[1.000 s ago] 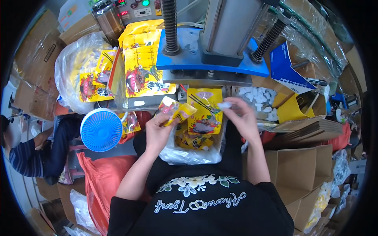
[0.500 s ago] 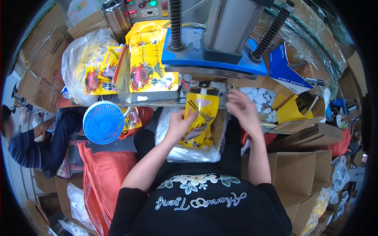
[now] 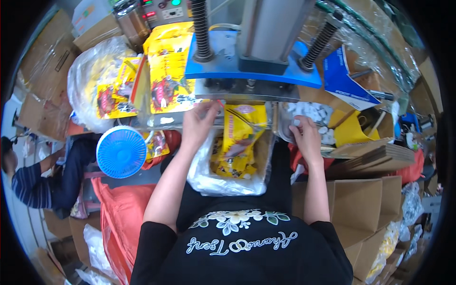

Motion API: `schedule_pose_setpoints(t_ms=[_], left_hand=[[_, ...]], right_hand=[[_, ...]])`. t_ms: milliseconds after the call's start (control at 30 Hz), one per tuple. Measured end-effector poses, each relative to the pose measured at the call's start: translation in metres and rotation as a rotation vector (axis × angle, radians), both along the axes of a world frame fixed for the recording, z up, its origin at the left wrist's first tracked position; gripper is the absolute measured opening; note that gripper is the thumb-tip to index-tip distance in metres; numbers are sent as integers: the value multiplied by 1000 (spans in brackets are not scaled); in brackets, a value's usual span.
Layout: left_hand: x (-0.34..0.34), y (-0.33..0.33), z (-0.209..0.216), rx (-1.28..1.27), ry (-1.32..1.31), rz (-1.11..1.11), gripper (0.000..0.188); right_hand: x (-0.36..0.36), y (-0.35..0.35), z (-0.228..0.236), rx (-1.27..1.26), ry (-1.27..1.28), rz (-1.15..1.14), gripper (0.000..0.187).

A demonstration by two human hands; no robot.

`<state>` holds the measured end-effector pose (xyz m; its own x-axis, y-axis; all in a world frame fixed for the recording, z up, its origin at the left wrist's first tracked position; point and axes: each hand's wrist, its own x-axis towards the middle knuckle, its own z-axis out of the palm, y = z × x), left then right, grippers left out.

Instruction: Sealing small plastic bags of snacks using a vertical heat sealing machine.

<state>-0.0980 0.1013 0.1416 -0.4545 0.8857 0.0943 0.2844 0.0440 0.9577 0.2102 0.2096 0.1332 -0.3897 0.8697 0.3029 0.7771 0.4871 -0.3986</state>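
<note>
A yellow printed pouch (image 3: 244, 126) hangs over the front of the blue heat press (image 3: 266, 71), its upper end beneath the lowered press head. Below it, more yellow pouches (image 3: 237, 166) lie in a plastic-lined box (image 3: 202, 175) at my lap. My left hand (image 3: 198, 126) is off the pouch, fingers loosely extended beside the press's left end, near the stack of flat yellow pouches (image 3: 173, 71). At the tray of small white plastic pieces (image 3: 311, 111), my right hand (image 3: 308, 142) pinches one small white piece (image 3: 297, 122) between thumb and finger.
A blue fan (image 3: 121, 152) stands at the left, below a clear bag of yellow pouches (image 3: 88, 78). Folded cardboard (image 3: 375, 164) and an open carton (image 3: 356, 204) are at the right. A red sack (image 3: 126, 204) lies left of me; another person (image 3: 35, 183) sits farther left.
My left hand has let go of the pouch and moved left and up. My right hand has moved slightly right and down to the white pieces. The press head has come down.
</note>
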Motion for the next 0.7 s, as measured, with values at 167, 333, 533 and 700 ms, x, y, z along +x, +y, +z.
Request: schedule_pose_setpoints(t_ms=[167,333,533,700], left_hand=[[-40,-44,-33,-35,968,104,71],[-47,-74,-41,165,690,220,20],[-2,-73,-6,166,31,37,8],[29,-76,-44,-26,16,-77,12]], right_hand=[[-2,17,-18,36,193,-50,29],[8,20,-14,47,231,-34,19],[-15,-13,27,-156,460,80,16],[-64,-53,63,-271,244,492,17]])
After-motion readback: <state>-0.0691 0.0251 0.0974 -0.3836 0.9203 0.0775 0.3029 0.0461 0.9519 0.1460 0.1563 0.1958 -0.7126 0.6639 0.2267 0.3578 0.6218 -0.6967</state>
